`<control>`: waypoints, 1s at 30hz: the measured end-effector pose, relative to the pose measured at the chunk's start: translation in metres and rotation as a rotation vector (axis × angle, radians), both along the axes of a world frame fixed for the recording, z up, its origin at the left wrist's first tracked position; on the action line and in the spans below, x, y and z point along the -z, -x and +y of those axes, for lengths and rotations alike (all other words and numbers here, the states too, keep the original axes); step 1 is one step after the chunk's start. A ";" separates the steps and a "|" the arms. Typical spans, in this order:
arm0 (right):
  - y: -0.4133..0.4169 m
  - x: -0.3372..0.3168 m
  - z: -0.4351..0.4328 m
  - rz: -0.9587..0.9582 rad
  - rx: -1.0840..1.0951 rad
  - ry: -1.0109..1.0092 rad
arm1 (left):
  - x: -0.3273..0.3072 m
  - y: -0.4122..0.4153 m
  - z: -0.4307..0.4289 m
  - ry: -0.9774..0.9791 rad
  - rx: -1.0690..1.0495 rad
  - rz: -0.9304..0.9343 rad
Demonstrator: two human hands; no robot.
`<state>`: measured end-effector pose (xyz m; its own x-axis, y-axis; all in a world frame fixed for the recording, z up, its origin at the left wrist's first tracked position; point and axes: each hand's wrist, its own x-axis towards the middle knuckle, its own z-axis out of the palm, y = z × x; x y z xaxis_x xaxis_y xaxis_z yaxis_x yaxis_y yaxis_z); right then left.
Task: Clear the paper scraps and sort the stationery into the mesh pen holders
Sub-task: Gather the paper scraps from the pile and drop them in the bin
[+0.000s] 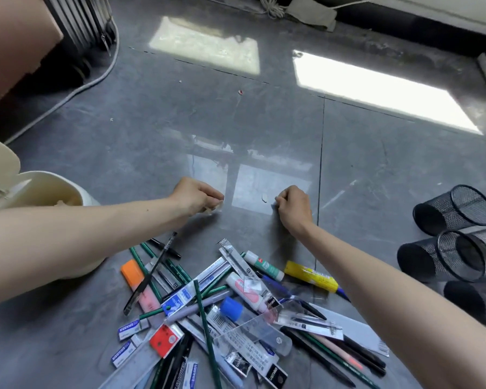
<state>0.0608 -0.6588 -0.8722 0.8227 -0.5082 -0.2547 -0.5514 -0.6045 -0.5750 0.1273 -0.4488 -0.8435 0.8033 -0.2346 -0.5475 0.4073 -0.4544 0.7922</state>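
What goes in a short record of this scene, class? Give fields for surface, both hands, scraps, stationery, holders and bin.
surface: grey tiled floor
left hand: holds paper scraps low over the floor
right hand: fingers curled, tips at the floor; unclear whether it pinches anything
loose scrap: on the floor between the hands
stationery pile: pens, pencils, erasers, glue sticks, rulers, unsorted
mesh pen holders: black, on their sides at right, no stationery seen inside
bin: cream, at left, scraps inside

Pinching pale crumpled paper scraps (212, 208) in the left hand (197, 196), with the curled right hand (292, 206) just beside a small white scrap (264, 197) on glossy grey floor (141, 164).
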 end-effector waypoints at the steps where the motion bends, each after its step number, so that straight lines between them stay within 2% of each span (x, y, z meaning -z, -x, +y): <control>1: 0.002 -0.002 -0.004 -0.027 0.008 -0.024 | 0.000 0.000 0.000 -0.001 0.014 0.007; 8: 0.002 -0.001 -0.016 -0.072 0.004 -0.130 | 0.004 0.001 0.008 -0.002 -0.016 0.038; 13: -0.015 0.004 -0.005 -0.070 -0.005 -0.290 | -0.002 -0.001 0.010 -0.011 -0.014 0.030; 18: -0.029 0.016 0.002 0.002 0.044 -0.221 | -0.010 0.001 0.010 -0.016 -0.012 0.025; 26: -0.037 -0.001 0.008 0.153 -0.071 -0.178 | -0.018 0.005 0.027 -0.056 -0.017 0.015; 30: -0.032 -0.020 0.028 0.102 -0.023 -0.381 | -0.036 0.006 0.039 -0.073 0.015 -0.044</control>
<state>0.0925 -0.6304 -0.8521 0.7935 -0.3434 -0.5024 -0.6061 -0.3712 -0.7034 0.1209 -0.4103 -0.8076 0.8235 -0.2077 -0.5279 0.3657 -0.5170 0.7739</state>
